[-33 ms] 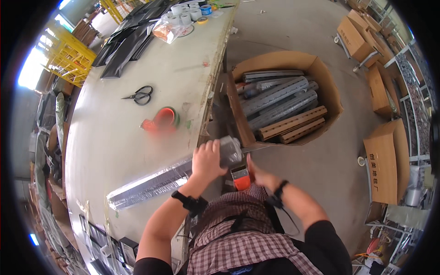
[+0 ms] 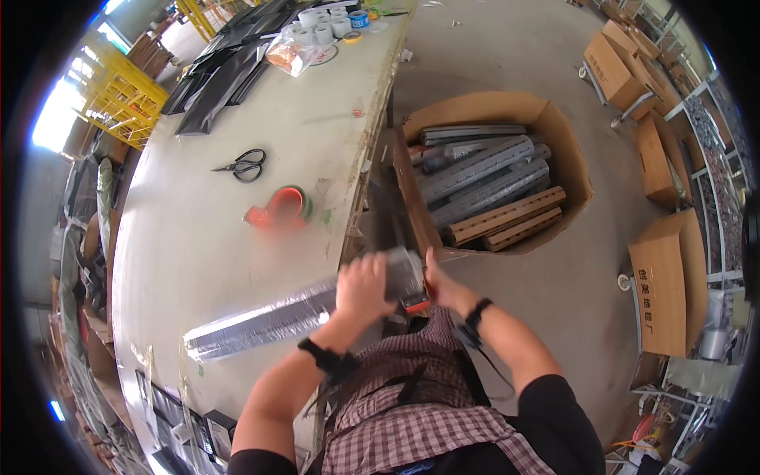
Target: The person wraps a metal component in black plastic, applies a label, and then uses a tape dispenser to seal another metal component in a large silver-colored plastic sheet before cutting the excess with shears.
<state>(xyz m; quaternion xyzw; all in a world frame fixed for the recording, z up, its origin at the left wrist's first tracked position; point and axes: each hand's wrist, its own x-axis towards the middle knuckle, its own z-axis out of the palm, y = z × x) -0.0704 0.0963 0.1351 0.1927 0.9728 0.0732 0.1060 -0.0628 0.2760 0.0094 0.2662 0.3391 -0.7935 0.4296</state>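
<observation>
Brace that bundle (image 2: 269, 318) firmly, left hand (image 2: 362, 286) gripping near the tabletop's (image 2: 198, 261) right edge; right hand (image 2: 448, 290) grips the orange tool (image 2: 418, 306).

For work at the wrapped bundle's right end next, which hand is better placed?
Probably the right hand: it is at that end and appears to hold a red tool. The left hand grips the wrapped bundle, better suited to steadying it.
</observation>
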